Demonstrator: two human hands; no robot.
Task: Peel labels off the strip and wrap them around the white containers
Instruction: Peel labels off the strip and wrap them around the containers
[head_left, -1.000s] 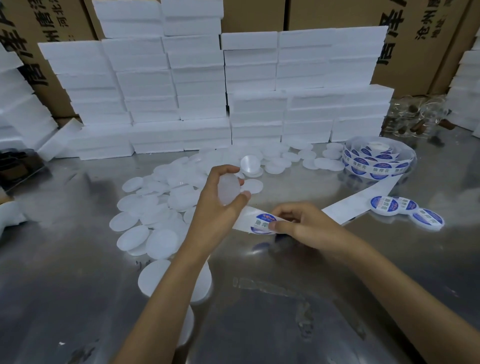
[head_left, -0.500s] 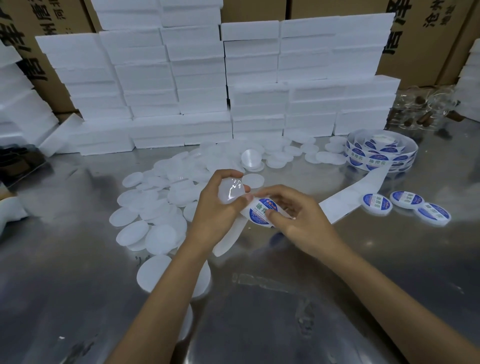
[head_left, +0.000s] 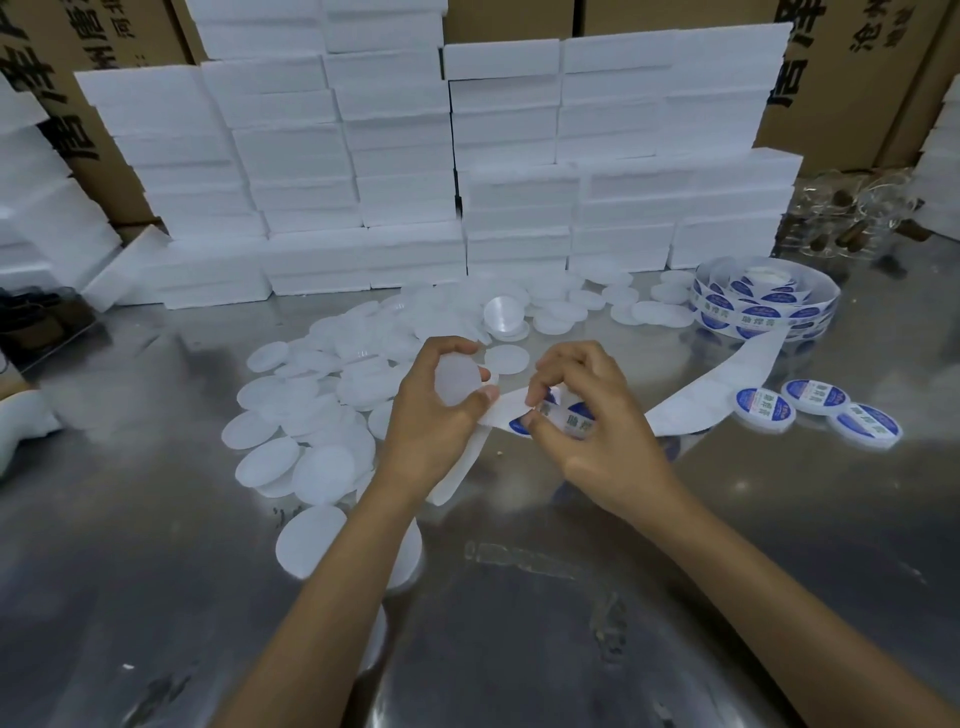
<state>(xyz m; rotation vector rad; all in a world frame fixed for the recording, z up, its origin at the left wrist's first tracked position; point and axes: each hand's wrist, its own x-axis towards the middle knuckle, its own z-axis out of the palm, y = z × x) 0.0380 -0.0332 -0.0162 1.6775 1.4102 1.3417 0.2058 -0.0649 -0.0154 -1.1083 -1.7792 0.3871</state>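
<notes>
My left hand grips a small round white container between fingers and thumb, with the strip's end pinned under the thumb. Just to its right, my right hand pinches a round blue-and-white label on the white backing strip. That strip curves back right to the label roll. Three labelled containers lie at the right. Several bare white containers are scattered across the steel table to the left and behind my hands.
Stacks of white foam boxes line the back of the table, with cardboard cartons behind them. Clear jars stand at the back right. More foam boxes sit at the far left edge.
My hands have come together and risen slightly. My right fingers have curled onto the label on the strip, and the empty strip end now hangs below my left hand.
</notes>
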